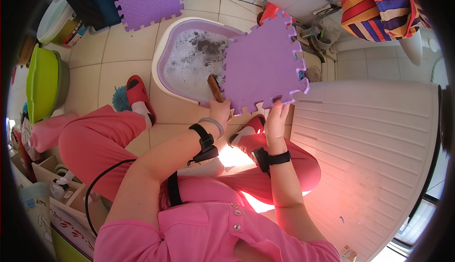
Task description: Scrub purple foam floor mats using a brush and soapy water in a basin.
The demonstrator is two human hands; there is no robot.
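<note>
A purple interlocking foam mat tile (pixel 261 66) is tilted over the right side of a wash basin (pixel 155 61) with a pale rim and lilac inside. My right hand (pixel 276 121) grips the tile's near edge, its fingertips partly hidden at the notches. In my left hand (pixel 219 111) is a wooden-handled brush (pixel 214 87), by the tile's left corner; its bristles are mostly hidden. Greyish soapy water (pixel 192 63) with foam and bubbles fills the basin.
Another purple foam tile (pixel 151 0) stands beyond the basin. Green tubs (pixel 42 82) and a white bucket (pixel 57 27) are at left. A large white ribbed panel (pixel 362 148) bounds the right side. A blue chenille mop head (pixel 121 99) lies by a red slipper (pixel 137 90).
</note>
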